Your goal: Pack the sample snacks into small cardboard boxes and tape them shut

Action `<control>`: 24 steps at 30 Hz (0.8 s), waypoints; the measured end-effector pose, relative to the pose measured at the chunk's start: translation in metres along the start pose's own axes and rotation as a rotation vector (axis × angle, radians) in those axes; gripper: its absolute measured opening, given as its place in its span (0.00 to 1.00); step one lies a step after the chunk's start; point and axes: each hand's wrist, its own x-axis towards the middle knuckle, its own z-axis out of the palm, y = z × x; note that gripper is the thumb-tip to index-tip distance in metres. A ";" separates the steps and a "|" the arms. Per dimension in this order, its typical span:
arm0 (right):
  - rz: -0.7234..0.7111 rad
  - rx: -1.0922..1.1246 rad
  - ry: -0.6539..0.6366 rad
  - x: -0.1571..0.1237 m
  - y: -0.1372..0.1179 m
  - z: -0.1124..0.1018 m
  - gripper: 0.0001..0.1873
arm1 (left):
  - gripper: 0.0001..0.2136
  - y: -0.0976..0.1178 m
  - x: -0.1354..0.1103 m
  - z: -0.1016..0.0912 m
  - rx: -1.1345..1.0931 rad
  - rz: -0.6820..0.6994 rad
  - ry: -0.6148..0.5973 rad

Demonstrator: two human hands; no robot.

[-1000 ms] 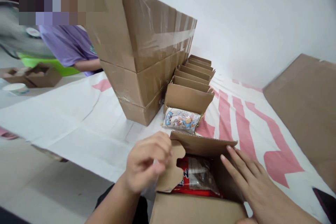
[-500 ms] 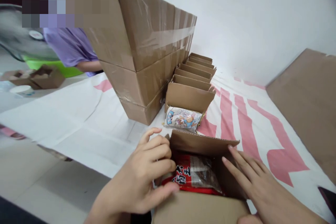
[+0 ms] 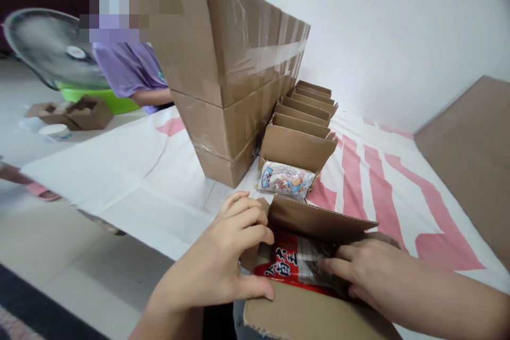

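In front of me stands an unsealed cardboard box [image 3: 314,305] with its flaps up. Inside lies a red food packet [image 3: 287,260] with large dark characters and a clear window. My left hand [image 3: 227,255] is at the box's left side, fingers curved and apart near the left flap, thumb touching the front flap. My right hand [image 3: 358,268] reaches into the box from the right, its fingers bent around the packet's right end; the fingertips are partly hidden.
Just behind lies a printed white packet [image 3: 287,178], before a row of unsealed boxes [image 3: 298,143]. Taped cartons [image 3: 243,64] are stacked to the left. A person in a purple shirt [image 3: 127,66] is beyond them, near a fan [image 3: 56,48]. A large cardboard sheet [image 3: 474,154] leans at right.
My right hand has moved from the right flap down into the box, onto the packet's right end. My left hand stays at the left side. The view has shifted slightly left.
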 end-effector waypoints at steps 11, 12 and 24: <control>0.080 -0.081 -0.303 0.034 0.004 0.042 0.14 | 0.25 0.001 0.000 0.001 -0.006 -0.032 0.028; 0.073 -0.089 -0.312 0.035 0.002 0.042 0.13 | 0.25 0.001 0.000 0.001 -0.010 -0.031 0.029; -0.058 -0.259 -0.439 0.040 -0.008 0.029 0.11 | 0.25 0.002 -0.001 0.003 -0.064 -0.036 0.031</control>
